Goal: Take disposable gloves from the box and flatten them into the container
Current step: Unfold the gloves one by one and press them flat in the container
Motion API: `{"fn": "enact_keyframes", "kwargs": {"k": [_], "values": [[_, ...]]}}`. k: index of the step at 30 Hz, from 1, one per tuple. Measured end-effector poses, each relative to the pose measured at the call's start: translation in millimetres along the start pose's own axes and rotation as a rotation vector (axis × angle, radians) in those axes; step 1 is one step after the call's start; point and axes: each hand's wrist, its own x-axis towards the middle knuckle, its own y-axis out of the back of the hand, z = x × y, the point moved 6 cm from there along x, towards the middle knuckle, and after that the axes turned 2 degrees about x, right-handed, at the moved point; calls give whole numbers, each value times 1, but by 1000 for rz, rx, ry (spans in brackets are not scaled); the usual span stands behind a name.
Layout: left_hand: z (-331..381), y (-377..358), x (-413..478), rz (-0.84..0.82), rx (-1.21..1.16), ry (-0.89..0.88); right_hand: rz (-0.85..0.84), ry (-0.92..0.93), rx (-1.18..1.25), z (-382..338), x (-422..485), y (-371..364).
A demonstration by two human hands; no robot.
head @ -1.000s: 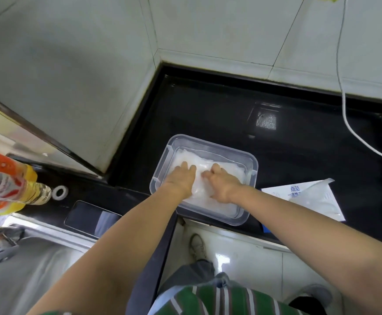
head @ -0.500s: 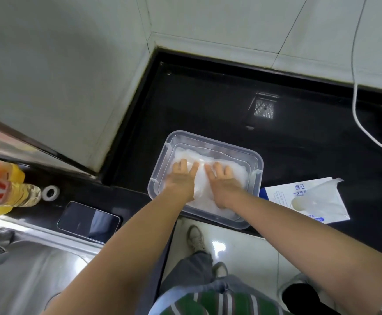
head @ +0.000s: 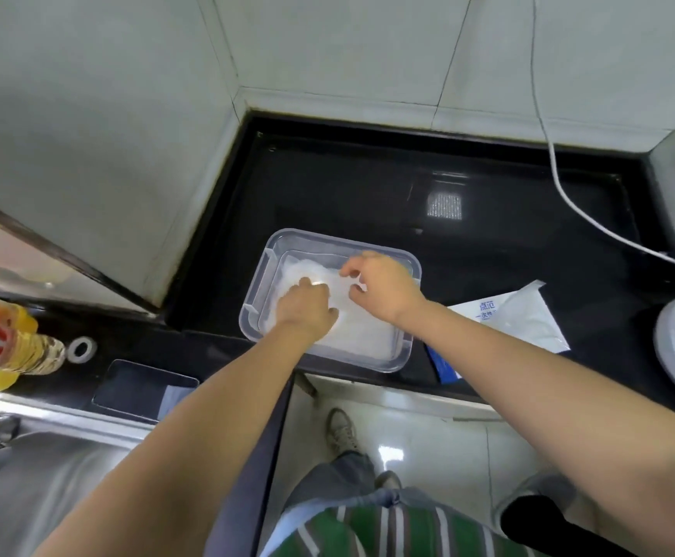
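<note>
Both left hand [head: 307, 306] and right hand [head: 386, 290] atop gloves [head: 368, 335] (inside container [head: 256, 299])

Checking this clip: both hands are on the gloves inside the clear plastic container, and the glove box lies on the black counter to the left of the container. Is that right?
Not quite. The head view shows the glove box lying to the right of the clear plastic container, not the left. The rest holds: the left hand and right hand are on the gloves inside it, on the black counter.
</note>
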Motion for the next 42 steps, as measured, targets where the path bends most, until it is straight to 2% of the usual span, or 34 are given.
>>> {"fn": "enact_keyframes", "kwargs": {"k": [2, 4, 7, 12, 14, 17, 18, 19, 21, 25, 28, 31, 34, 37, 39, 42], "values": [[19, 6, -12, 66, -136, -29, 168, -21, 147, 6, -20, 22], [41, 7, -23, 47, -216, -77, 282, -95, 213, 22, -39, 36], [79, 7, -40, 51, -199, -163, 405, -233, 191, 59, -73, 51], [108, 0, -51, 94, -120, -176, 652, -511, 226, 122, -124, 77], [114, -1, -53, 118, -123, -168, 621, -669, 223, 139, -141, 79], [118, -2, -54, 133, -123, -151, 356, -916, 244, 158, -155, 71], [120, -1, -54, 137, -119, -148, 292, -934, 251, 159, -156, 70], [121, -1, -54, 144, -115, -142, 273, -892, 266, 160, -154, 72], [122, 4, -56, 195, -135, -132, 360, -749, 342, 160, -146, 77], [137, 18, -54, 284, -348, -218, 534, -550, 530, 153, -136, 95], [163, 18, -49, 158, -447, -357, 466, -463, 597, 145, -130, 96], [183, 13, -44, 13, -636, -338, 373, -366, 814, 141, -127, 87], [192, 17, -38, 86, -696, -347, 323, -278, 941, 134, -127, 88], [182, 24, -29, 142, -845, -286, 353, -303, 1045, 135, -124, 95], [168, 26, -22, 138, -925, -209, 319, -338, 1008, 141, -121, 94], [151, 23, -16, 73, -973, -144, 159, -350, 787, 143, -120, 80]]}}
